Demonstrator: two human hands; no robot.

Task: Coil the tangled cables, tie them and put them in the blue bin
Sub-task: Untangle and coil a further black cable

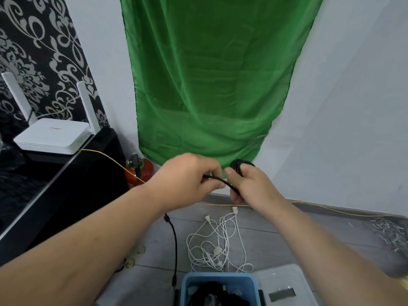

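Note:
My right hand (pixel 247 184) grips a small coil of black cable (pixel 239 165) held up in front of the green cloth. My left hand (pixel 187 177) pinches the loose end of that same black cable (pixel 217 180) just left of the coil. On the floor below lies a tangle of white cables (pixel 218 241) with several plugs. A separate black cable (pixel 175 244) runs along the floor to its left. The blue bin (pixel 192 281) sits at the bottom edge, with dark and white cables inside.
A clear plastic lid (pixel 284 281) lies right of the bin. A black cabinet (pixel 72 184) with a white router (pixel 53 135) stands at the left. A red canister (pixel 141 171) sits by the wall. A thin yellow wire (pixel 331 209) runs along the floor. A pile of grey ties (pixel 390 233) lies at right.

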